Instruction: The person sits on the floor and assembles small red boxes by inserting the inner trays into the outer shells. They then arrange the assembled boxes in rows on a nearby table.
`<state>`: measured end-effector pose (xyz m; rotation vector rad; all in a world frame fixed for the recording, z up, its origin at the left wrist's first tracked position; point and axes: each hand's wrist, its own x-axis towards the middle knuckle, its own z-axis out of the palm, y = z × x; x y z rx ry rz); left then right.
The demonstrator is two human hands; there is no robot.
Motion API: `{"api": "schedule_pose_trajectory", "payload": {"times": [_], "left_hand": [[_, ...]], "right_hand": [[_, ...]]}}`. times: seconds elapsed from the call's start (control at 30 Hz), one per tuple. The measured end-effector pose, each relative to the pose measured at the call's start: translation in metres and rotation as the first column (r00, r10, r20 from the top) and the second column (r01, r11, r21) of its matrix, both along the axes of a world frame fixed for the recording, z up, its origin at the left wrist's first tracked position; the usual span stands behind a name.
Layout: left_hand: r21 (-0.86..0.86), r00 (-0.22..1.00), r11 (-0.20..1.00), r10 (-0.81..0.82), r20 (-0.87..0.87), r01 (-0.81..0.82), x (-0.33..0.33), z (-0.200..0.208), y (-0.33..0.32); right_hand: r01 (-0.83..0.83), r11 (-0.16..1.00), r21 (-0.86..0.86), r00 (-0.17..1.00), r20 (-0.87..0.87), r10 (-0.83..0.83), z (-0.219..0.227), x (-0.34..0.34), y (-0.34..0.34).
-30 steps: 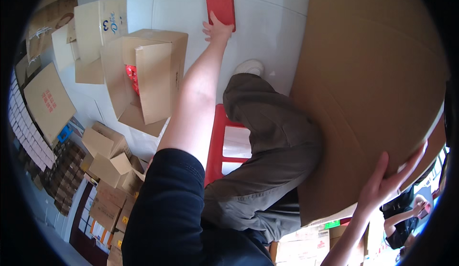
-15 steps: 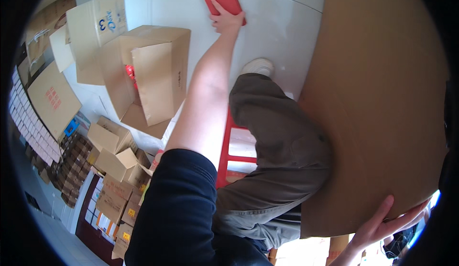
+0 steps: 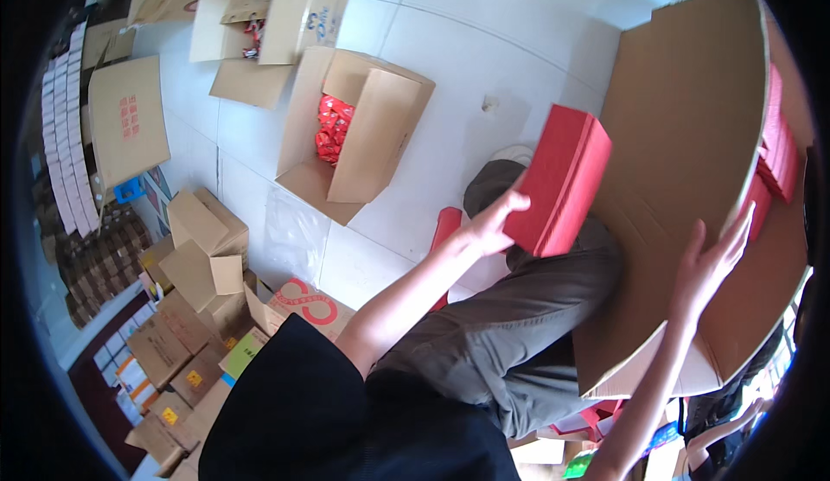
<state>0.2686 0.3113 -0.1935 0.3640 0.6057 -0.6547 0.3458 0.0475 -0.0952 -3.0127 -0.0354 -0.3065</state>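
My left hand (image 3: 494,227) is closed on the lower left edge of a red box (image 3: 560,183), held tilted above my bent knee. To its right stands a large open cardboard carton (image 3: 683,83), with red boxes (image 3: 778,148) visible inside at the far right. My right hand (image 3: 711,261) is at the carton's opening, fingers stretched out and thumb apart. Its fingertips are close to the carton wall's edge; whether they touch it I cannot tell. Nothing shows in that hand.
On the tiled floor an open carton (image 3: 393,135) holds red packets (image 3: 334,127). Another open carton (image 3: 298,14) stands behind it. A clear plastic bag (image 3: 294,230) lies nearby. Stacked cartons (image 3: 169,343) fill the lower left. Another person's hand (image 3: 748,414) shows at lower right.
My left hand has lifted the red box off the floor and brought it right, toward the carton. The carton has tilted, exposing its inside. My right hand has moved up from its lower edge.
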Motion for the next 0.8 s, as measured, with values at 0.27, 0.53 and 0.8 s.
{"api": "schedule_pose_trajectory", "payload": {"times": [0.27, 0.53, 0.8], "left_hand": [[0.246, 0.780, 0.968, -0.194, 0.595, 0.052, -0.045, 0.125, 0.039], [0.461, 0.544, 0.888, -0.385, 0.746, -0.004, -0.126, 0.174, 0.018], [0.479, 0.446, 0.877, -0.420, 0.790, -0.022, -0.158, 0.225, -0.015]], "right_hand": [[0.091, 0.309, 0.947, 0.990, -0.120, 0.077, 0.050, -0.150, 0.170], [0.097, -0.321, 0.942, 0.982, -0.144, -0.124, 0.075, -0.260, 0.142], [-0.180, -0.416, 0.892, 0.940, 0.032, -0.339, 0.096, -0.306, 0.116]]}}
